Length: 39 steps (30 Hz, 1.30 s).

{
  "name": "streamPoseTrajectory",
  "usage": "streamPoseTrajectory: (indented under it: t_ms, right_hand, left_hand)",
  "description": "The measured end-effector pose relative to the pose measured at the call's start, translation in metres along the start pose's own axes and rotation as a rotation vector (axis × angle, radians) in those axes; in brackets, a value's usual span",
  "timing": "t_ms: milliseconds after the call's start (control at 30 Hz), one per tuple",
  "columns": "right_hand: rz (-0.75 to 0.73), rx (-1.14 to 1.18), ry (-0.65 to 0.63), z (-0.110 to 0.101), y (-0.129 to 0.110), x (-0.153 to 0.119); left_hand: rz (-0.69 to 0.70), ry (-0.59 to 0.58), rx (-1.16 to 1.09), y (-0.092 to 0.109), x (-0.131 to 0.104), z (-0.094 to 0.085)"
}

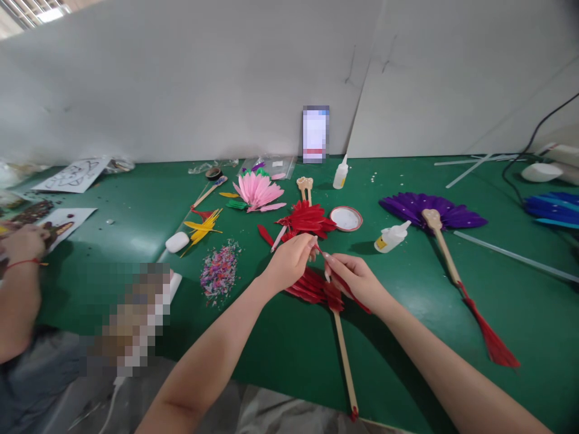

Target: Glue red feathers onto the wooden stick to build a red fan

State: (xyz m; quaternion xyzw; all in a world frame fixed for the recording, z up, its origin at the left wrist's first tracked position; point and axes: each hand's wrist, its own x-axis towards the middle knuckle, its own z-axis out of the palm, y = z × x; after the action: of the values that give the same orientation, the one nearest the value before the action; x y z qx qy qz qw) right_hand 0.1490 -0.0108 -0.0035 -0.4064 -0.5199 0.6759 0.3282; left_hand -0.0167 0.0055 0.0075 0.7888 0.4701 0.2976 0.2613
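Centrally, left hand (292, 260), right hand (357, 278), fingers (332, 260) pinching one red feather (319, 248), two bottles (389, 238).

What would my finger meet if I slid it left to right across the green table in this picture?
Another person's hand → rounded white thing → pink feathers → standing phone → little bottle by the wall → purple feather fan → blue feathers.
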Motion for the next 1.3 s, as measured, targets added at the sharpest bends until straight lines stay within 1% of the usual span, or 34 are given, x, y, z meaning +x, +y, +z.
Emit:
streamPoseTrajectory:
  t_ms: [100, 267, 367, 533, 700, 1000, 1200, 1300]
  right_hand:
    - [-0.089, -0.161, 0.078, -0.001, 0.003, 0.0]
    - [-0.313, -0.559, 0.18, -0.002, 0.005, -0.002]
    - [-0.352, -0.711, 0.204, -0.003, 0.006, -0.004]
    - [-0.383, -0.823, 0.248, -0.003, 0.01, -0.003]
    - [-0.399, -0.864, 0.265, -0.004, 0.012, -0.003]
    - [-0.402, -0.87, 0.275, -0.004, 0.012, -0.003]
    - [-0.371, -0.736, 0.234, -0.003, 0.006, -0.003]
    - [-0.346, -0.64, 0.216, -0.002, 0.004, -0.003]
  left_hand:
    - [-0.004, 0.004, 0.002, 0.0, 0.0, 0.0]
    - [0.027, -0.007, 0.019, 0.001, 0.0, -0.001]
    - [0.021, -0.017, 0.011, 0.002, 0.001, -0.002]
    - [0.001, -0.04, 0.0, 0.002, 0.001, -0.002]
    - [-0.032, -0.028, -0.02, 0.001, 0.001, 0.001]
    - [-0.054, -0.009, -0.067, 0.002, 0.001, -0.001]
    - [-0.101, 0.018, -0.26, 0.005, 0.001, 0.002]
    - [-0.113, 0.036, -0.262, 0.006, 0.002, 0.001]
